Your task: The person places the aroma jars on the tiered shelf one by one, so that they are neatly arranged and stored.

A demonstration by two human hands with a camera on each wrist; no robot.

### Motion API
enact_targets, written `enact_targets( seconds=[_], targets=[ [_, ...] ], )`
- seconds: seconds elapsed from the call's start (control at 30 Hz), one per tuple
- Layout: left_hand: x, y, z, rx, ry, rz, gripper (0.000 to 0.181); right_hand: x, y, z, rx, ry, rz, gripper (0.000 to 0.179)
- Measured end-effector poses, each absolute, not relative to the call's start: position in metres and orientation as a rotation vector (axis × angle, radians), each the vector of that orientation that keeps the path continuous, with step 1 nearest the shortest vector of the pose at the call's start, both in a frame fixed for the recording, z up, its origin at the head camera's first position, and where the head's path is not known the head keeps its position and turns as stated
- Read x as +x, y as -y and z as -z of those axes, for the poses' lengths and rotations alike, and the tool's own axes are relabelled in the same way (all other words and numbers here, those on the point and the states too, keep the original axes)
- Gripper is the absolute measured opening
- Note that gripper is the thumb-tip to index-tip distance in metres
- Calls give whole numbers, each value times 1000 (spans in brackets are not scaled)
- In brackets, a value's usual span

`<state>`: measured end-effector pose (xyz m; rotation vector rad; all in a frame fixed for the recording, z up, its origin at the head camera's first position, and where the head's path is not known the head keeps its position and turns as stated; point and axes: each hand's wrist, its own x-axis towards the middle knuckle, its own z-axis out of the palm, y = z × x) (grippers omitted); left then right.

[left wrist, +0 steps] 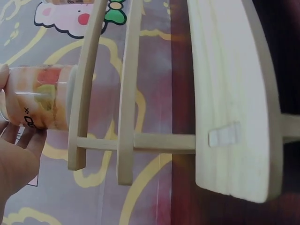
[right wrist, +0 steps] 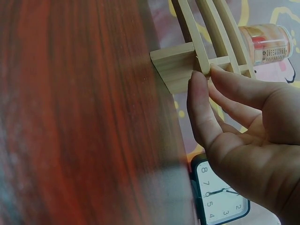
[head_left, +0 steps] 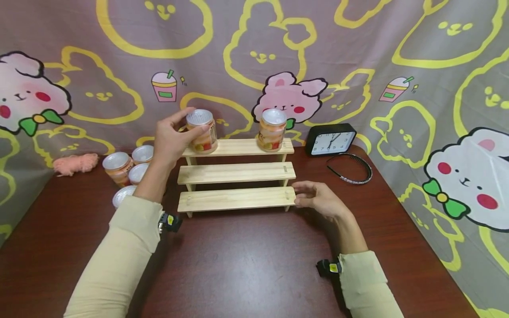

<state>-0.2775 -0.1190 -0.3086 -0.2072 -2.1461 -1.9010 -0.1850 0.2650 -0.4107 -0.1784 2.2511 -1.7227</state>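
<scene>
Past cream sleeves (head_left: 117,260), my left hand (head_left: 169,139) grips a fruit-labelled can (head_left: 206,143), probably stiff, slick, best held round its sides; my right hand (head_left: 320,198) pinches a three-tier wooden stand (head_left: 236,173).

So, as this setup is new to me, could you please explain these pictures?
There is no machine: a person works bare-handed, wearing a camera on each wrist and another on the head. The wide picture looks down from the head; the two others, turned sideways, come from the left and right wrists. On the table stands a wooden rack with three steps. The left hand grips a can at the left end of the top step; a second can stands near the right end. The right hand pinches the right end of the bottom step. Left of the rack are at least four more cans and a pink yarn bundle; right of it, a clock and a headband.
</scene>
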Motion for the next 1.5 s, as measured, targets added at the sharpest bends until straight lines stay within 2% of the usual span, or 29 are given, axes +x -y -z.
enact_targets(
  seconds=[0.4,0.67,1.5],
  targets=[
    [-272,120,303,-245,2161,1890,62,-186,-264,411,-172,-2258,1725,48],
    [-269,126,302,-292,2087,1924,59,-185,-265,411,-182,-2262,1716,50],
    [-241,182,300,-174,2153,1796,49,-183,-265,410,-172,-2231,1742,50]
  ],
)
